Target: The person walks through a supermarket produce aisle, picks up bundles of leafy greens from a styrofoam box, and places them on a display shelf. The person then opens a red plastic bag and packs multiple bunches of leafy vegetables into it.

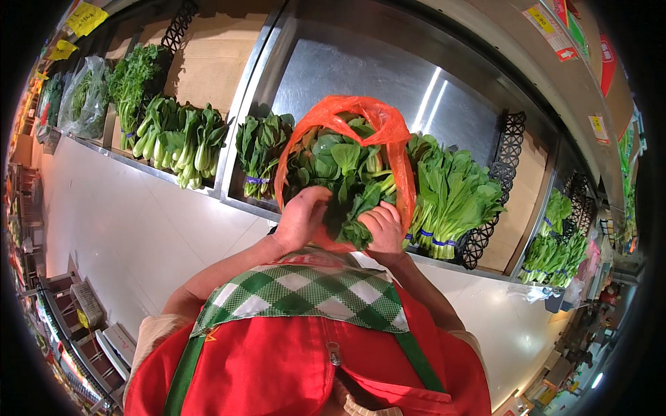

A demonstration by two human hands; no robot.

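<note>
An orange-red plastic bag (397,132) stands open in front of me at the counter edge, filled with dark leafy greens (347,156). My left hand (305,213) is at the bag's near left side, its fingers curled in against the leaves and their tips partly hidden. Across from it, my right hand (383,229) has its fingers closed round leafy greens (359,222) at the near side of the bag. Pale green stems show inside, above my right hand.
Left of the bag stands a banded bunch of greens (260,149); several banded bunches (444,197) stand to its right. Bok choy (187,142) fills the section further left. Behind is a metal display tray (347,66), with a black plastic lattice divider (505,159) on the right.
</note>
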